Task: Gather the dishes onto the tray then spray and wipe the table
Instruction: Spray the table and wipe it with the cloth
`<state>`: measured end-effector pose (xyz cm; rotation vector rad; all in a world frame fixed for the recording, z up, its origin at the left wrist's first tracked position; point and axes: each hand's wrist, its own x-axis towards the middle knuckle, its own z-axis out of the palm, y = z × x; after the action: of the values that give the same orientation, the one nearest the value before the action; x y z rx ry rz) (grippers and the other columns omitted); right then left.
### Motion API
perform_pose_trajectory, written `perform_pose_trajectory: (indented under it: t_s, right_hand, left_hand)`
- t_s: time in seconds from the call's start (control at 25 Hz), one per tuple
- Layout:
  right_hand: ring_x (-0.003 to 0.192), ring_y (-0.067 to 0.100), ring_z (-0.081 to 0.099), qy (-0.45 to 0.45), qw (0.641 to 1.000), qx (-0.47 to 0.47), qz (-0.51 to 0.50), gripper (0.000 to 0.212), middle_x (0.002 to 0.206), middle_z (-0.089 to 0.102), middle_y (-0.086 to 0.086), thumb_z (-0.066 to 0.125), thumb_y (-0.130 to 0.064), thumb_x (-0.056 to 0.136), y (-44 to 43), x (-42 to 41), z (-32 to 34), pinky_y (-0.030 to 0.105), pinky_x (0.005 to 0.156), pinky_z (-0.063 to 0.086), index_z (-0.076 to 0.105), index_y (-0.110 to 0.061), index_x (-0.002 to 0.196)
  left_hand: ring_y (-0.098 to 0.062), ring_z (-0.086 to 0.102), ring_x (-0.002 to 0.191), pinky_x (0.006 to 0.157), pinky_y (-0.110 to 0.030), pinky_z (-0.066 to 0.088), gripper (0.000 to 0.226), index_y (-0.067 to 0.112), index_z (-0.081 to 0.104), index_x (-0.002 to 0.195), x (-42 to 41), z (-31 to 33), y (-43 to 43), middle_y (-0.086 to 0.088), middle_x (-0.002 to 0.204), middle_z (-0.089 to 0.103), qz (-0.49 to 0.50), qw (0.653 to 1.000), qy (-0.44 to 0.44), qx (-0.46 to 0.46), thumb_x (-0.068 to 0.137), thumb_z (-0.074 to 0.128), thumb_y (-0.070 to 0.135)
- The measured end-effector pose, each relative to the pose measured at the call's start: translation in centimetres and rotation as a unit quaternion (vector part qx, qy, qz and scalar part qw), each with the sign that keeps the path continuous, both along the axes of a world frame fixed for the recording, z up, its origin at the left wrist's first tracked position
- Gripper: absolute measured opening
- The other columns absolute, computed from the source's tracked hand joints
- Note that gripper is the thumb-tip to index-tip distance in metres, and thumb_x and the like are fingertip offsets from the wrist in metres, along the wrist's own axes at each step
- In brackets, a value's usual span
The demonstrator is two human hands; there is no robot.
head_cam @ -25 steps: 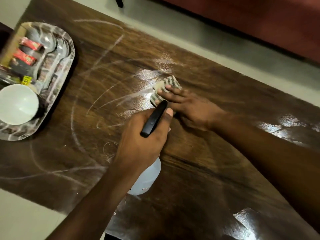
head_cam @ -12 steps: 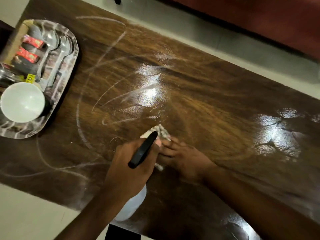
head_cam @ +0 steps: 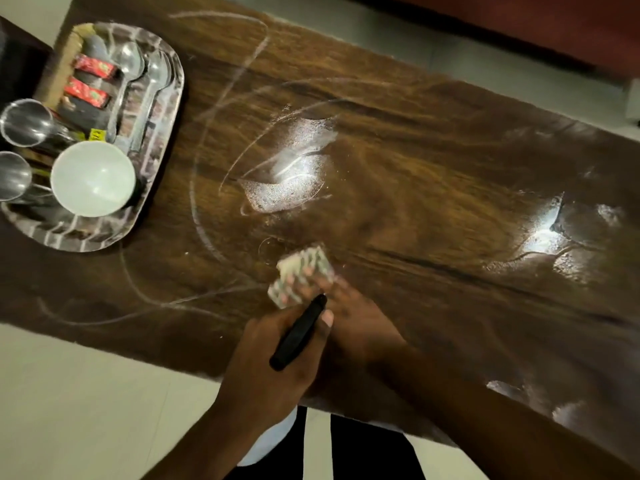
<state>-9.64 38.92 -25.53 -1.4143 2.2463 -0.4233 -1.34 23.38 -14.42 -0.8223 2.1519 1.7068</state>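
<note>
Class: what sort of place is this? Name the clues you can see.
Probably a home dining or living room: a wooden table, a metal tray holding spoons and steel cups, and a pale floor beneath.

dark wood-grain table (head_cam: 433, 174), glossy where wet; shiny metal tray (head_cam: 152, 188), spoons (head_cam: 145, 81); patterned cloth (head_cam: 301, 271) under my fingers.
</note>
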Motion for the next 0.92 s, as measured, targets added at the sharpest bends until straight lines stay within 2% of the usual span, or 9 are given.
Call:
perform_pose_trajectory:
  t_s: [0.08,0.16,0.28,0.4,0.48,0.64,0.72,0.84,0.92]
  right_hand:
    - [0.165,0.022,0.022,0.002,0.980,-0.027,0.197,0.046,0.167,0.046,-0.005,0.049,-0.039,0.112,3.1,2.7,0.9,0.048,0.131,0.024,0.052,-0.031,0.157]
    - [0.167,0.018,0.011,0.007,0.973,-0.042,0.226,0.055,0.172,0.038,-0.002,0.055,-0.031,0.108,5.8,1.1,1.4,0.045,0.133,0.019,0.045,-0.029,0.161]
    - [0.167,0.025,0.013,0.041,0.994,-0.009,-0.105,0.075,0.177,0.025,0.001,0.052,-0.007,0.096,7.1,-1.7,1.1,0.053,0.131,0.024,0.035,-0.028,0.167]
    - [0.166,0.025,0.015,0.015,0.889,-0.023,-0.456,0.078,0.176,0.026,0.001,0.044,-0.006,0.090,3.6,1.5,0.4,0.053,0.132,0.022,0.038,-0.024,0.166]
    - [0.167,0.024,0.012,0.004,0.920,-0.011,-0.391,0.078,0.177,0.025,-0.001,0.048,-0.008,0.091,1.5,6.8,0.2,0.048,0.134,0.016,0.037,-0.025,0.167]
    - [0.165,0.020,0.015,0.014,0.998,-0.029,-0.056,0.071,0.175,0.030,-0.003,0.057,-0.013,0.096,6.4,15.1,0.7,0.040,0.134,0.012,0.040,-0.029,0.163]
    - [0.167,0.018,0.011,0.048,0.989,-0.002,-0.139,0.082,0.177,0.022,-0.006,0.055,-0.008,0.093,10.3,16.0,0.4,0.045,0.133,0.019,0.032,-0.033,0.168]
    - [0.167,0.025,0.012,0.030,0.846,-0.018,-0.532,0.079,0.177,0.024,0.000,0.044,-0.004,0.091,12.1,17.8,0.5,0.054,0.131,0.025,0.036,-0.023,0.167]
    - [0.166,0.028,0.012,0.027,0.744,-0.009,-0.668,0.077,0.177,0.025,0.003,0.043,-0.001,0.093,8.3,20.0,0.6,0.054,0.132,0.021,0.035,-0.021,0.167]
  left_hand:
    - [-0.005,0.056,0.044,0.051,-0.021,0.043,0.036,0.044,0.069,0.065,1.4,0.6,-0.5,0.013,0.048,0.058,-0.007,1.000,0.014,0.021,0.099,0.065,0.052]
    - [-0.007,0.055,0.044,0.051,-0.021,0.041,0.036,0.040,0.070,0.066,2.9,0.9,-1.0,0.012,0.048,0.056,-0.029,0.999,0.020,0.032,0.100,0.064,0.050]
    - [-0.027,0.060,0.051,0.053,-0.049,0.046,0.052,0.019,0.068,0.074,5.6,0.7,-1.2,-0.009,0.057,0.060,-0.044,0.999,0.032,-0.003,0.093,0.058,0.067]
    - [-0.023,0.059,0.050,0.051,-0.043,0.047,0.049,0.018,0.061,0.070,7.2,0.4,-0.3,-0.007,0.055,0.057,-0.024,0.999,0.024,-0.007,0.096,0.063,0.059]
    - [-0.009,0.051,0.046,0.051,-0.031,0.038,0.043,0.025,0.055,0.064,7.9,0.4,0.5,0.006,0.051,0.052,-0.026,0.998,0.041,-0.039,0.100,0.064,0.048]
    - [-0.001,0.059,0.051,0.056,-0.025,0.044,0.040,0.031,0.064,0.066,10.6,0.8,1.9,0.015,0.055,0.062,-0.025,0.997,0.047,-0.054,0.105,0.067,0.037]
    - [-0.012,0.060,0.051,0.052,-0.038,0.049,0.044,0.018,0.068,0.071,12.3,1.2,2.4,0.002,0.058,0.064,-0.023,0.998,0.045,-0.040,0.102,0.065,0.050]
    - [-0.031,0.061,0.054,0.052,-0.055,0.055,0.053,0.012,0.073,0.082,14.5,1.5,2.6,-0.011,0.060,0.062,-0.035,0.998,0.023,-0.041,0.096,0.061,0.061]
    - [-0.031,0.060,0.053,0.052,-0.056,0.055,0.052,0.012,0.075,0.084,15.6,1.2,2.7,-0.011,0.059,0.062,-0.031,0.998,0.022,-0.042,0.096,0.061,0.061]
